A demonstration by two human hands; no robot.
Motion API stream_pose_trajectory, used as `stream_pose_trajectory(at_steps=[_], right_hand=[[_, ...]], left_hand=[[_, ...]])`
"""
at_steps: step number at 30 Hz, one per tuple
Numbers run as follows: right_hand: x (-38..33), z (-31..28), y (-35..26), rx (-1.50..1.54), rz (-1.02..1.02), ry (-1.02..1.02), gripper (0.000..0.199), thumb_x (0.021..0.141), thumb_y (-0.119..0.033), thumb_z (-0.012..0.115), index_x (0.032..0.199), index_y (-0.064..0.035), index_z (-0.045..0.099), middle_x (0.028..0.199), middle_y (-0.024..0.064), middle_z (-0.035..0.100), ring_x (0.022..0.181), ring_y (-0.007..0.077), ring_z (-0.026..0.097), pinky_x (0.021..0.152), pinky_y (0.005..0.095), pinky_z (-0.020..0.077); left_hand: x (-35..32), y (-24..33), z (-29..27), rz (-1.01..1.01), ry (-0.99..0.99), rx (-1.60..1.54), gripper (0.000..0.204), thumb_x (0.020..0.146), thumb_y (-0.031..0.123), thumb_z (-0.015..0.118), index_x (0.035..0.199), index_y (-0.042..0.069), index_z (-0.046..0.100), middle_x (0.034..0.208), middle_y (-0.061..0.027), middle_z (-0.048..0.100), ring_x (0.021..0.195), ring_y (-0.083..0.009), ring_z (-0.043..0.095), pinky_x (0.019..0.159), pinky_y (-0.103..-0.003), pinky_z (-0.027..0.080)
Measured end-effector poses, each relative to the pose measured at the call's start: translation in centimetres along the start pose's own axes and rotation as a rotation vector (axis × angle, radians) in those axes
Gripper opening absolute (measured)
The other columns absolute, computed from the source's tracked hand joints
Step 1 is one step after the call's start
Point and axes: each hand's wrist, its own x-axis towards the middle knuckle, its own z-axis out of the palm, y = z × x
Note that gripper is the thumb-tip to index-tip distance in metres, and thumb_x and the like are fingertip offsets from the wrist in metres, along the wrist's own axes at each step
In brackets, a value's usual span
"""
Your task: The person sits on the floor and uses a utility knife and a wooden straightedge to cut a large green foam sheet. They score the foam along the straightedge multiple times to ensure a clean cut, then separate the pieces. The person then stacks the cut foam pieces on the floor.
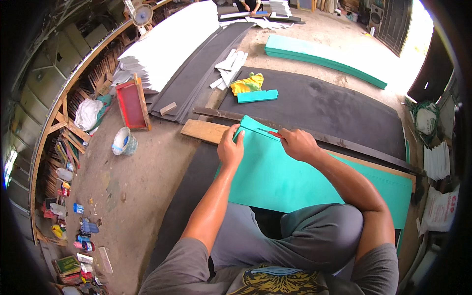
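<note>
A large green foam-like sheet [285, 177] lies across the board in front of my knees, its far left edge lifted in a narrow strip. My left hand [231, 146] pinches that raised corner between thumb and fingers. In my right hand [299, 144] is a red-handled cutting knife [276, 133], its thin blade pointing left along the strip's edge. The blade appears to touch the green material, though how deep it sits I cannot tell. Just beyond the sheet, a long dark straight bar [339, 139] lies beside a wooden plank [201, 131].
Past the bar, a yellow-green cloth [247, 84] and a small green piece [257, 96] lie on a black sheet [324, 105]. Green sheets [319, 58] are stacked farther back. On the left stand a white sheet stack [172, 39], a red-panelled frame [132, 105] and a bucket [129, 142]. Another person [249, 6] works far ahead.
</note>
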Motion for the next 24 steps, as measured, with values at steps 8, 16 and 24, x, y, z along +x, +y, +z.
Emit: stream_pose_trajectory(at_steps=[8,16,24], right_hand=[[-0.4,1.5,-0.3,0.058,-0.104,0.070,0.026,0.106,-0.022,0.051,0.121,-0.0046,0.062,0.088,0.0205,0.073,0.077,0.0406,0.073,0.066,0.0538,0.0556],[-0.1,1.6,-0.7,-0.021,-0.066,-0.013,0.025,0.106,-0.021,0.053,0.125,-0.0072,0.061,0.093,0.0188,0.073,0.080,0.0387,0.074,0.064,0.0517,0.0567],[-0.9,1.3,0.1,-0.118,-0.042,-0.105,0.026,0.103,-0.013,0.053,0.127,-0.0041,0.058,0.097,0.0193,0.074,0.085,0.0369,0.076,0.071,0.0490,0.0603]], left_hand=[[-0.1,0.7,-0.5,0.012,-0.063,0.064,0.037,0.103,0.034,0.066,0.137,0.021,0.071,0.097,-0.0098,0.066,0.088,-0.0287,0.068,0.077,-0.041,0.054],[-0.6,0.2,-0.7,0.096,-0.036,-0.023,0.037,0.104,0.035,0.065,0.140,0.025,0.070,0.085,-0.0047,0.053,0.074,-0.0245,0.058,0.069,-0.039,0.050],[-0.5,0.0,-0.8,0.107,-0.047,-0.029,0.037,0.104,0.035,0.064,0.139,0.024,0.071,0.086,-0.0065,0.055,0.075,-0.0254,0.059,0.069,-0.040,0.050]])
